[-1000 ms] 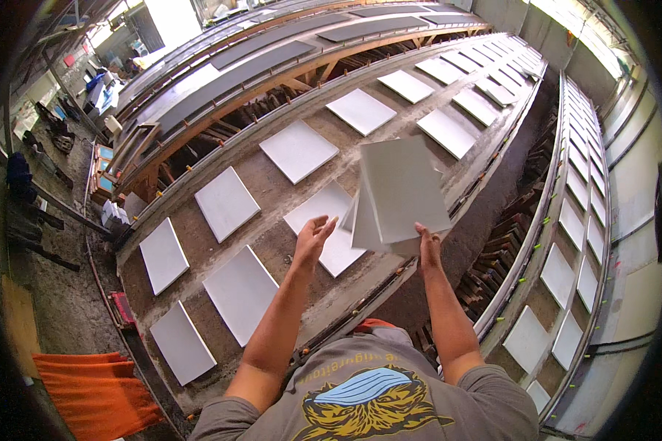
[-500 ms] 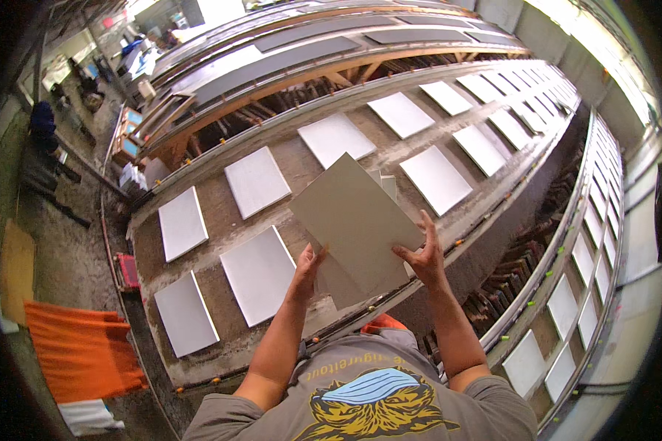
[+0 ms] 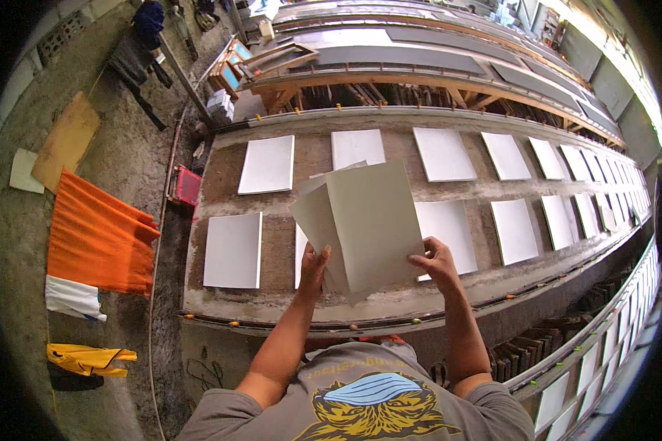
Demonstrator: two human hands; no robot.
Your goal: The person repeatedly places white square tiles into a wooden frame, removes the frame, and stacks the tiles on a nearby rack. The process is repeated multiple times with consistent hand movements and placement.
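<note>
In front of me, above the long table, I hold a grey-beige sheet of card (image 3: 374, 220), its long side nearly upright. Behind it, more grey-beige sheets (image 3: 315, 209) fan out to the left. My left hand (image 3: 315, 270) is closed on the lower left of these fanned sheets, thumb on top. At the lower right edge of the front sheet, my right hand (image 3: 438, 263) pinches it between thumb and fingers. White rectangular sheets lie in two rows on the table, among them one (image 3: 233, 250) left of my hands and one (image 3: 449, 228) partly behind the held card.
The long brown table (image 3: 412, 312) has a raised edge with small orange clips. Farther back stand tables with dark panels (image 3: 397, 59). To the left are a red-framed screen (image 3: 187, 185), an orange cloth (image 3: 99, 235) and a yellow cloth (image 3: 88, 359). Another sheet-covered table (image 3: 529, 389) runs along the right.
My view has turned to the left. The front sheet has gone from slanted to nearly upright, and the sheets behind it now show more, fanned at its left. Both hands keep their grip.
</note>
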